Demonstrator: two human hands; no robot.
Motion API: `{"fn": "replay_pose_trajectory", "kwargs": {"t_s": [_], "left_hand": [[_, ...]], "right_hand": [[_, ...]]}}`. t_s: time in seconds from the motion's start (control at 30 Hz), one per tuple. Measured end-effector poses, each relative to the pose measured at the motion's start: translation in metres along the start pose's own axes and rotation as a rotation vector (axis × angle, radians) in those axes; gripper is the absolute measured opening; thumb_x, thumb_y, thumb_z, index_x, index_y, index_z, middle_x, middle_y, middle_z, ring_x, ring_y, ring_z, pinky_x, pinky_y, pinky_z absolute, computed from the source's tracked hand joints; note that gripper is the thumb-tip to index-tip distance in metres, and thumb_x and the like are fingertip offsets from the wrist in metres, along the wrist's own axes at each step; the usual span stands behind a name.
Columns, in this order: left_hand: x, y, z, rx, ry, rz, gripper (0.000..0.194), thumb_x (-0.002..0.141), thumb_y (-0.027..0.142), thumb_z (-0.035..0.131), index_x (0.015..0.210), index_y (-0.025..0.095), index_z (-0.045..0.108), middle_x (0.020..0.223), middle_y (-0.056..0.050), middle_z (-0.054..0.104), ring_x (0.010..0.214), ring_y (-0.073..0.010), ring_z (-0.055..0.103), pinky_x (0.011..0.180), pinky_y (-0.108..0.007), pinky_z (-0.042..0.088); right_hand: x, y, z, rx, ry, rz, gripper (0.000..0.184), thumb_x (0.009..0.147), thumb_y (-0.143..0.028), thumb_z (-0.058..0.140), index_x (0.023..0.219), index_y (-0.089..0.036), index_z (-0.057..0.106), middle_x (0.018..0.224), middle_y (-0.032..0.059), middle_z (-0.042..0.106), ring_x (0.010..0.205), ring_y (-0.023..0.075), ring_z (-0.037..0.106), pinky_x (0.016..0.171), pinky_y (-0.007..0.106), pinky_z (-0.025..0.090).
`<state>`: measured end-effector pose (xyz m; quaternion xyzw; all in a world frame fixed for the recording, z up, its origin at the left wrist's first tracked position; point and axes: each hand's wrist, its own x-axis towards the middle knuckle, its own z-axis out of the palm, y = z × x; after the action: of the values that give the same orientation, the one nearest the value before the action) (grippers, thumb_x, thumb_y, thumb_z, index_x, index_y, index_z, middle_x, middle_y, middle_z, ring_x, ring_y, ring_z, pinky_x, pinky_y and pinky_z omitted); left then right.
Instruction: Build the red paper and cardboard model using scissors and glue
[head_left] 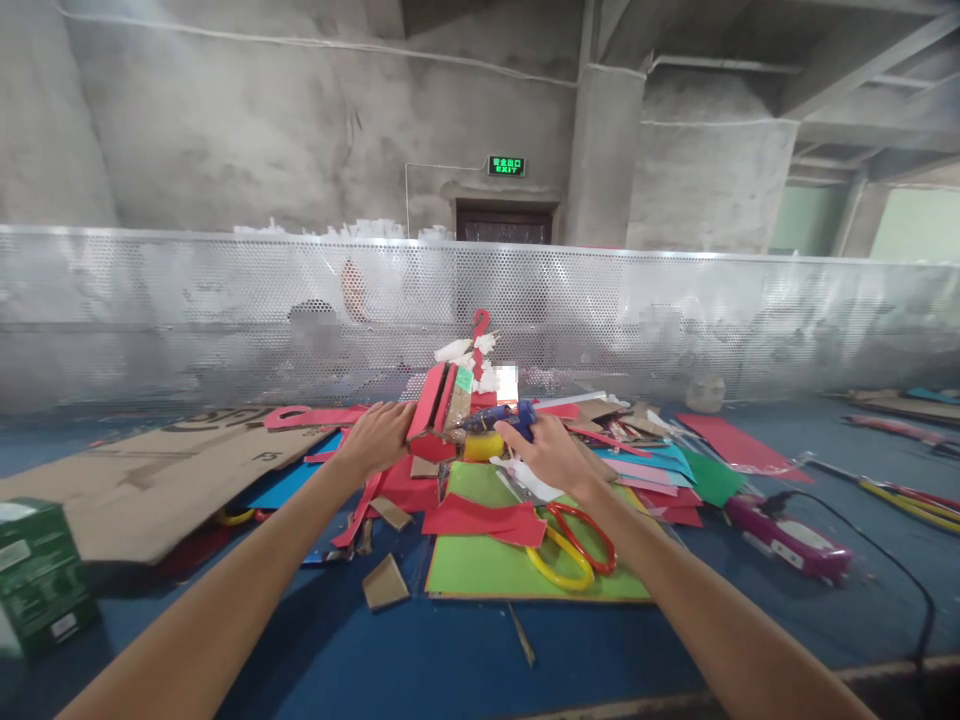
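My left hand (384, 435) is closed on the left side of a small red box-like cardboard piece (429, 405). Its right side shows bare brown cardboard, with a green patch near the top. In my right hand (551, 455) is a blue glue gun (495, 416), its nozzle pointing left at the cardboard side, touching it or very close. Just below the nozzle sits a yellow roll-like object (484, 446), partly hidden. Scissors (574, 550) with one red and one yellow handle lie under a red strip (484, 520) on a light green sheet (480, 570).
Flat brown cardboard (150, 470) and a green box (41, 570) lie left. Coloured paper scraps (652, 465) are heaped right of centre. Farther right are a purple power strip (787, 535) with a black cable and yellow-handled cutters (900, 500). A perforated metal screen (225, 310) stands behind.
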<state>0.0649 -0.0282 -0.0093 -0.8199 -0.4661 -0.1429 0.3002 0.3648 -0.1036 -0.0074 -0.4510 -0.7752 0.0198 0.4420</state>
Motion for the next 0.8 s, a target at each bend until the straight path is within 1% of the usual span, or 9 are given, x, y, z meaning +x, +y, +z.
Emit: {"fn": "replay_pose_trajectory", "kwargs": {"t_s": [0.17,0.3,0.37,0.47,0.63,0.7,0.8], "left_hand": [[0.000,0.002,-0.002,0.017,0.015,-0.010,0.036,0.092,0.025,0.052,0.124,0.011,0.061,0.112,-0.018,0.072,0.103,-0.0327,0.067,0.091,-0.043,0.045],[0.000,0.002,-0.003,0.040,-0.005,-0.017,0.034,0.092,0.024,0.053,0.122,0.011,0.062,0.111,-0.018,0.072,0.103,-0.0326,0.067,0.090,-0.042,0.044],[0.000,0.001,-0.004,0.039,-0.005,-0.023,0.034,0.093,0.026,0.052,0.122,0.010,0.062,0.110,-0.019,0.072,0.102,-0.0335,0.067,0.090,-0.042,0.044],[0.000,0.001,-0.003,0.013,0.009,-0.040,0.034,0.095,0.029,0.052,0.122,0.011,0.062,0.110,-0.019,0.072,0.102,-0.0337,0.067,0.090,-0.043,0.045],[-0.001,-0.003,0.000,-0.002,0.014,-0.038,0.033,0.093,0.026,0.052,0.122,0.014,0.062,0.110,-0.018,0.073,0.103,-0.0326,0.068,0.091,-0.043,0.046],[-0.001,-0.006,0.002,-0.013,0.010,-0.025,0.036,0.091,0.024,0.053,0.125,0.014,0.061,0.115,-0.018,0.072,0.106,-0.0324,0.068,0.094,-0.042,0.046],[-0.002,-0.009,0.006,-0.036,-0.009,0.018,0.045,0.090,0.023,0.053,0.134,0.013,0.056,0.131,-0.019,0.068,0.119,-0.0324,0.064,0.104,-0.043,0.043]], "right_hand": [[0.001,0.006,-0.002,-0.004,0.035,0.058,0.052,0.096,-0.059,0.047,0.058,-0.023,0.042,0.052,-0.0008,0.047,0.052,0.0153,0.045,0.057,0.028,0.031],[-0.001,0.003,-0.003,0.023,-0.020,0.011,0.052,0.096,-0.058,0.047,0.058,-0.022,0.041,0.052,-0.0014,0.046,0.053,0.0147,0.045,0.058,0.028,0.032],[-0.001,0.003,-0.004,0.023,-0.034,0.008,0.052,0.096,-0.058,0.047,0.057,-0.022,0.042,0.052,-0.0010,0.047,0.053,0.0148,0.046,0.058,0.028,0.032],[-0.001,0.006,-0.004,0.016,-0.018,0.027,0.049,0.095,-0.056,0.048,0.059,-0.022,0.043,0.055,-0.0005,0.050,0.054,0.0152,0.047,0.058,0.028,0.032],[-0.001,0.008,-0.006,0.050,-0.075,0.014,0.049,0.095,-0.059,0.049,0.062,-0.022,0.047,0.057,-0.0009,0.052,0.056,0.0158,0.049,0.058,0.027,0.034],[0.000,0.010,-0.007,0.048,-0.047,0.036,0.050,0.095,-0.060,0.049,0.063,-0.022,0.048,0.057,-0.0010,0.051,0.056,0.0157,0.048,0.057,0.027,0.033],[0.002,0.020,-0.010,0.086,0.006,0.082,0.051,0.096,-0.063,0.048,0.067,-0.021,0.052,0.059,-0.0002,0.055,0.058,0.0165,0.053,0.057,0.027,0.036]]}}
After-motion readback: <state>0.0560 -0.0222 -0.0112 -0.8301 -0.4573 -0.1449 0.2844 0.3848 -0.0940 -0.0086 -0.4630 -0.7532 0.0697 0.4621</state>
